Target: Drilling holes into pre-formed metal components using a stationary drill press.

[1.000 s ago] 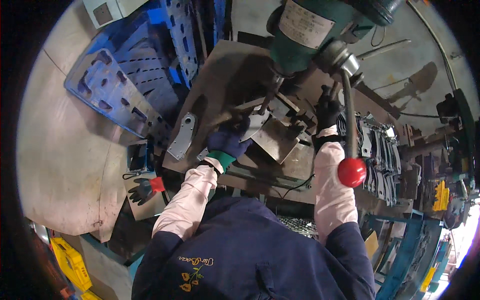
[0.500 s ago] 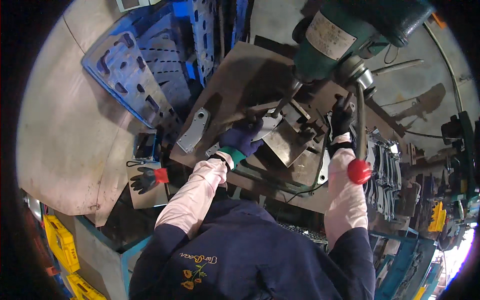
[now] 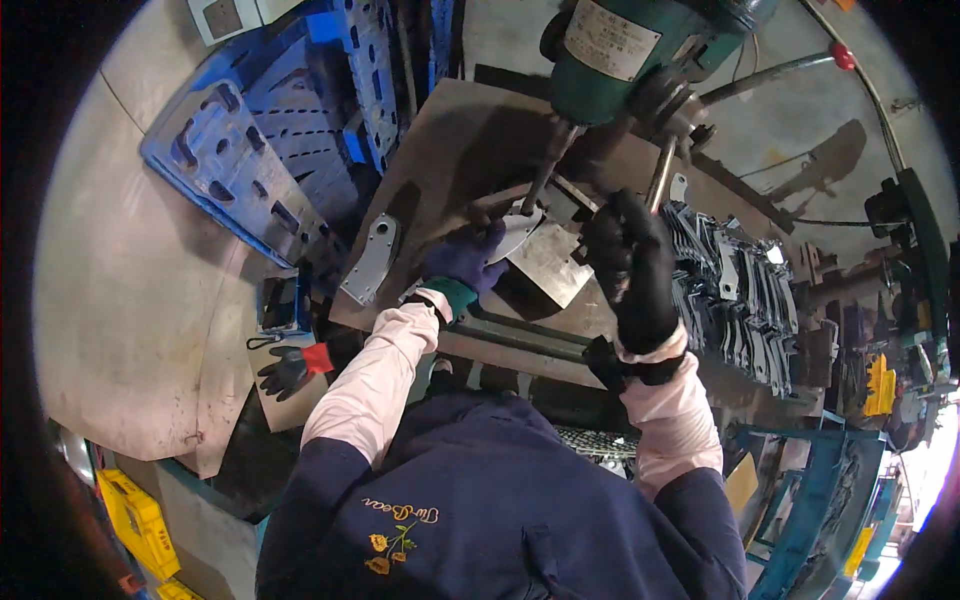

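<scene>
My left hand (image 3: 462, 262), in a purple glove with a green cuff, holds a flat grey metal plate (image 3: 515, 234) at its near left edge. The plate lies beneath the spindle (image 3: 552, 165) of a green drill press (image 3: 600, 60), next to a squarish metal block (image 3: 553, 265). My right hand (image 3: 632, 255), black-gloved, is raised in front of the machine and closed round the lower end of a feed lever (image 3: 663, 172). Its knob is hidden in the fist. A second lever with a red knob (image 3: 843, 56) points up to the right.
A loose metal plate (image 3: 373, 260) lies left on the worktable (image 3: 460, 130). Many similar plates (image 3: 735, 290) are stacked at the right. Blue plastic pallets (image 3: 230, 165) stand at the far left. A black-and-red glove (image 3: 295, 368) lies near a blue box (image 3: 284, 303).
My right hand has come nearer and left, now gripping a lever. The levers have turned, one red knob swinging to the upper right. My left hand stays by the plate; the view has shifted.
</scene>
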`<state>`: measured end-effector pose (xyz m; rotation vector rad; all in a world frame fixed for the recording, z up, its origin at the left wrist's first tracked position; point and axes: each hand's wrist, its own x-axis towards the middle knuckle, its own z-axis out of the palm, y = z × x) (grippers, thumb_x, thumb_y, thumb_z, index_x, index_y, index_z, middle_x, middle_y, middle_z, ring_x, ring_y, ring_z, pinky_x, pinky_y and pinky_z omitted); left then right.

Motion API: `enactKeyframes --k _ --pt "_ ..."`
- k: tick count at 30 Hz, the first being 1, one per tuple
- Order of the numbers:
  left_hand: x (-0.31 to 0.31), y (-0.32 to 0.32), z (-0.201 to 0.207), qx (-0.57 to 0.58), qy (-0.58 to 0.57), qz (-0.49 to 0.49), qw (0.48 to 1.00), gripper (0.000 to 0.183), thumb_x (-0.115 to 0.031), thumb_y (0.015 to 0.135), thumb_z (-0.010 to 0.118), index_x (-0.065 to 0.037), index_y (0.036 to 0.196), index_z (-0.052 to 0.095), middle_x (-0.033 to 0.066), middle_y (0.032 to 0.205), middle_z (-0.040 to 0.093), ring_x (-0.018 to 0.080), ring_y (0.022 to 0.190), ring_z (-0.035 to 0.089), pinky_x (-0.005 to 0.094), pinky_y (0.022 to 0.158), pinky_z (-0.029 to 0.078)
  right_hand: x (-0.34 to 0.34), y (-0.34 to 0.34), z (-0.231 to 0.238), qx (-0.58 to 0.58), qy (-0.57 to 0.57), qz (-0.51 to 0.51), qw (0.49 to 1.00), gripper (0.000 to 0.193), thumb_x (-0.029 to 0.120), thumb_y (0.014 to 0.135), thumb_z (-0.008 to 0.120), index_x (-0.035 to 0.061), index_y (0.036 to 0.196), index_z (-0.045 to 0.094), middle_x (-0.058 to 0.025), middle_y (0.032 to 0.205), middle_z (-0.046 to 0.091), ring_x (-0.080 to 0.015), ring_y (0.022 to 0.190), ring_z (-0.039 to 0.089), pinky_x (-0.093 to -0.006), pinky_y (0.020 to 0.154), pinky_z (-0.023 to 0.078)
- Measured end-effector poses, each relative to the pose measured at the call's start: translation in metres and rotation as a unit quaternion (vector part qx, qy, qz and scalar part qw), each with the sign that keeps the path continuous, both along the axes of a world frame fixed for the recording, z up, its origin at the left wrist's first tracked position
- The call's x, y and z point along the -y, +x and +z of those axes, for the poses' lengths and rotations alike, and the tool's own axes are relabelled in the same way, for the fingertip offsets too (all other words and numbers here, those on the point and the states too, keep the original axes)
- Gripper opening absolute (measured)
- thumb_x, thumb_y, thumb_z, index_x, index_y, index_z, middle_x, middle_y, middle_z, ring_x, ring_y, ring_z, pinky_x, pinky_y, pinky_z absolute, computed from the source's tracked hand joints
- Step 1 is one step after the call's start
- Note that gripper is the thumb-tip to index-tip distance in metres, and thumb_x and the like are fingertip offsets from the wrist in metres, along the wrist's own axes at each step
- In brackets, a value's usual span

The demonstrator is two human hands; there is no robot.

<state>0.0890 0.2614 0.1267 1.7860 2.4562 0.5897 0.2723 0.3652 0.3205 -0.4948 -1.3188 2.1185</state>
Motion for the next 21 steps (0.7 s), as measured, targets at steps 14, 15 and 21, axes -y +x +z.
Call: enactKeyframes --k 14,15,21 --pt "0.145 -0.012 -0.070 -0.083 0.212 0.046 0.973 0.063 -0.041 0.083 0.066 -0.016 0.138 0.048 0.0192 0.108 0.061 0.0385 0.098 0.058 0.0485 0.081 0.048 0.002 0.000 0.057 -0.218 -0.193 0.112 0.950 0.039 0.022 0.101 0.043 -0.0011 0.132 0.040 0.0026 0.080 0.042 -0.0057 0.061 0.037 -0.0214 0.052 0.033" --pt "0.150 -0.014 -0.077 -0.074 0.174 0.077 0.979 0.064 -0.041 0.083 0.066 -0.015 0.138 0.048 0.0194 0.109 0.061 0.0387 0.099 0.058 0.0481 0.082 0.048 0.001 0.000 0.057 -0.213 -0.187 0.113 0.952 0.039 0.023 0.101 0.043 -0.0012 0.131 0.041 0.0027 0.080 0.042 -0.0057 0.061 0.037 -0.0212 0.051 0.033" --pt "0.130 -0.012 -0.060 0.031 0.012 0.127 0.991 0.064 -0.039 0.086 0.064 -0.010 0.139 0.046 0.0202 0.129 0.053 0.0371 0.118 0.051 0.0467 0.098 0.041 0.000 -0.001 0.061 -0.179 -0.152 0.102 0.967 0.036 0.026 0.103 0.041 -0.0013 0.126 0.045 0.0038 0.077 0.040 -0.0056 0.059 0.035 -0.0206 0.050 0.031"
